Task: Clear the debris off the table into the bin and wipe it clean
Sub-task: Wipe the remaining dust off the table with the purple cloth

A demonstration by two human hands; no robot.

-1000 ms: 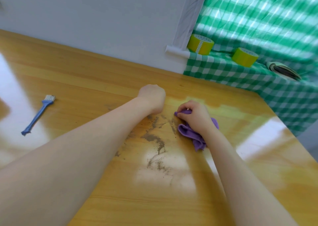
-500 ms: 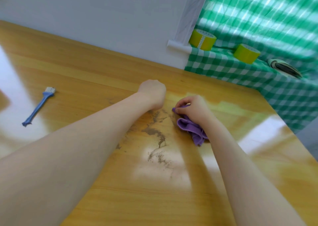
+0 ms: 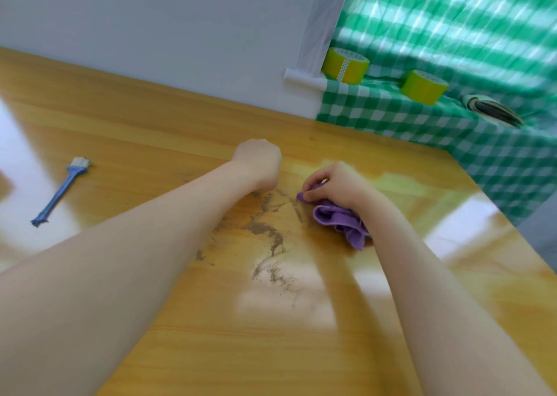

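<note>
Brown gritty debris (image 3: pixel 268 235) lies smeared in streaks across the middle of the glossy wooden table (image 3: pixel 211 350). My right hand (image 3: pixel 334 181) grips a crumpled purple cloth (image 3: pixel 340 220) and holds it on the table at the right edge of the debris. My left hand (image 3: pixel 259 162) is curled into a fist on the table just beyond the debris, a little left of the cloth; its fingers are hidden under the hand. No bin is in view.
A small blue-handled brush (image 3: pixel 60 190) lies on the table far to the left. At the back right, a surface under a green checked cloth (image 3: pixel 407 118) carries two yellow-green tape rolls (image 3: pixel 346 65) (image 3: pixel 423 86) and a dark rolled item (image 3: pixel 494 110). A white wall runs along the back.
My right hand with the purple cloth has slid a little to the left toward the debris. The left fist has stayed in place.
</note>
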